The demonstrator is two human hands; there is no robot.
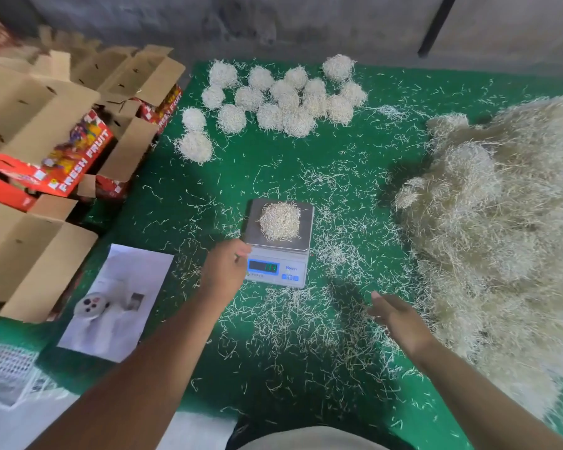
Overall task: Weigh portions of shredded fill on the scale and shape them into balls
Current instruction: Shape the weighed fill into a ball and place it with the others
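Fingers of your left hand (225, 266) curl loosely at the front left corner of the scale (278, 254), beside the platform; whether they touch it or pinch a strand I cannot tell. Your right hand (395, 315) hovers flat, fingers straight and apart, holding nothing, over the loose shreds between the scale and the big heap of shredded fill (501, 241) on your right. So neither grip is clamped on the portion (280, 222), which sits alone in the middle of the scale platform as a rounded mound.

Judging by that, you are at the reading step. Keep both hands off the platform while the number settles; the display (263, 267) is lit but too blurred for me to read. If it runs light, pinch a small tuft from the heap with your right hand and drop it on top; if heavy, pluck from the edge instead of the centre. Then cup the mound with both palms and roll it tight so stray ends tuck in.

Counting: one scale, one portion on it, one large heap. Finished balls (273, 99) lie in a cluster at the far side of the green worktop (338, 177); I make out about eighteen, though several overlap. Several open cartons (46, 141) are stacked at your left, too jumbled to count, with one printed sheet (117, 303) near them.
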